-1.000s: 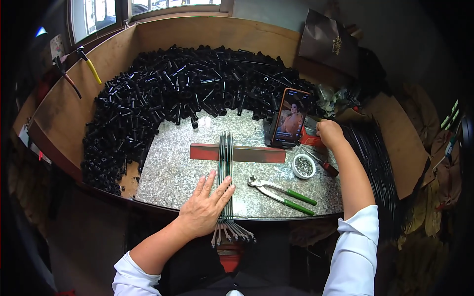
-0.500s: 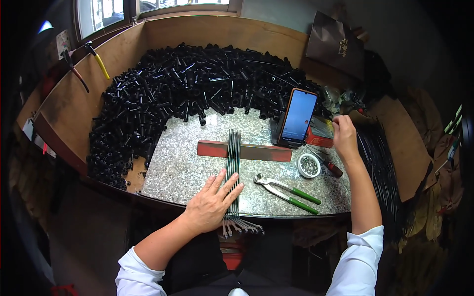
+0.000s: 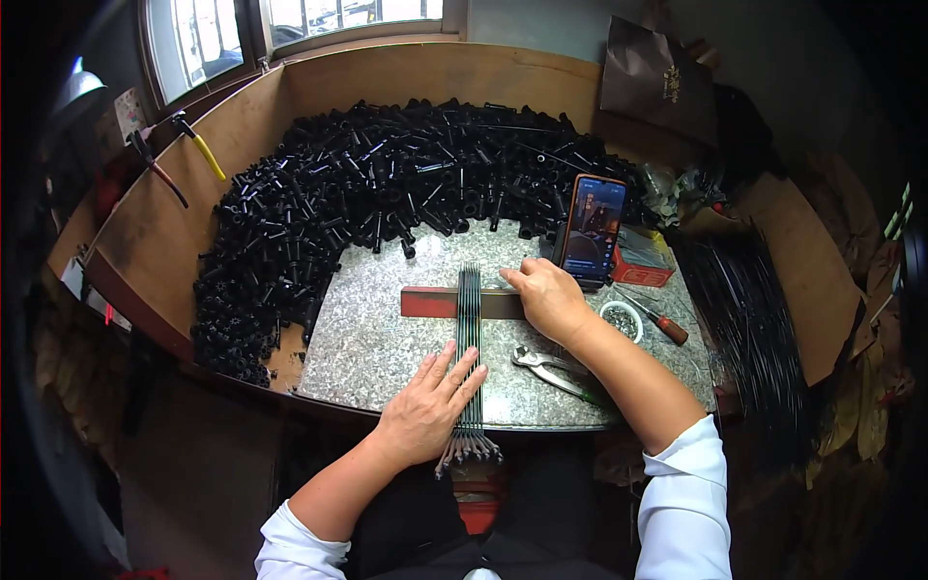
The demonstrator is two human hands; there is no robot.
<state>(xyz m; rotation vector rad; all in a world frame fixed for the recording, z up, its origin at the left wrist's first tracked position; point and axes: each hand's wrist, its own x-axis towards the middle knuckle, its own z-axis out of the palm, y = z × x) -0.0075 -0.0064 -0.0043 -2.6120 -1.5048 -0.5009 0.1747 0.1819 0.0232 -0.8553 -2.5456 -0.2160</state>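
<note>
My left hand point(image 3: 425, 411) lies with fingers stretched over a row of thin dark rods point(image 3: 470, 333), pressing on their left side. The rods lie side by side across a red and dark flat bar point(image 3: 430, 302); their looped near ends hang past the table edge. My right hand point(image 3: 553, 298) is above the bar's right part, fingers curled and pinched together; anything between them is too small or hidden. Beneath my right forearm are end-cutting pliers point(image 3: 541, 362) with green handles, partly covered. A white bowl of small metal pieces point(image 3: 622, 321) stands beside that forearm.
A lit phone point(image 3: 592, 227) stands behind my right hand, by a red box point(image 3: 643, 271) and a screwdriver point(image 3: 669, 327). Black tubular parts point(image 3: 387, 174) are heaped along the wooden rim point(image 3: 435, 72). Long black rods point(image 3: 749, 319) lie at the right. Two tools point(image 3: 201, 147) hang at the left.
My right hand has come from the red box at the right to near the rods over the bar. My left hand stays on the rods. The phone screen has changed and the view has shifted slightly.
</note>
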